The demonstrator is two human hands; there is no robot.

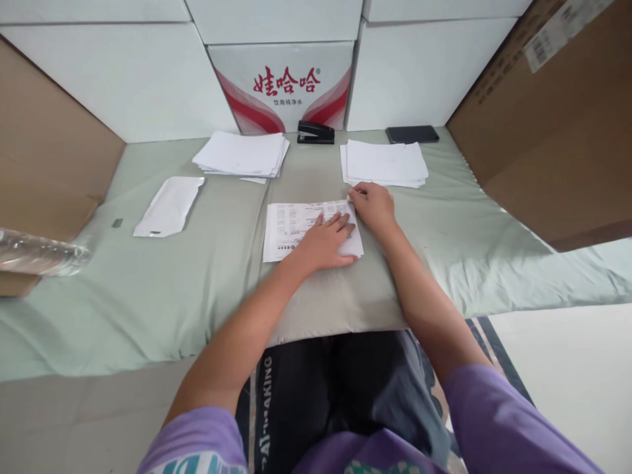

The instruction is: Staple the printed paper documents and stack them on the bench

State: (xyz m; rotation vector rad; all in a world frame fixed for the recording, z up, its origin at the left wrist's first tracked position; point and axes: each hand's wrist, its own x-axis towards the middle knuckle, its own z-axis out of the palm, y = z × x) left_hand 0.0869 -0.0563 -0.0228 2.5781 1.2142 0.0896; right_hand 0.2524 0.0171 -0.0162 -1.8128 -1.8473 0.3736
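Note:
A printed paper sheet (pixel 291 227) lies flat on the pale green cloth (pixel 197 289) in front of me. My left hand (pixel 323 242) rests palm down on the sheet's right half, fingers spread and pressing it. My right hand (pixel 372 204) sits at the sheet's upper right corner, its fingertips pinching or touching the paper's edge there. Both forearms reach in from the bottom of the view.
Two stacks of white paper lie behind: one at centre-left (pixel 241 155), one at right (pixel 382 163). A black stapler (pixel 316 133) and a dark phone (pixel 412 134) sit by the boxes. A white pouch (pixel 170 205) lies left; a clear plastic bottle (pixel 39 253) far left.

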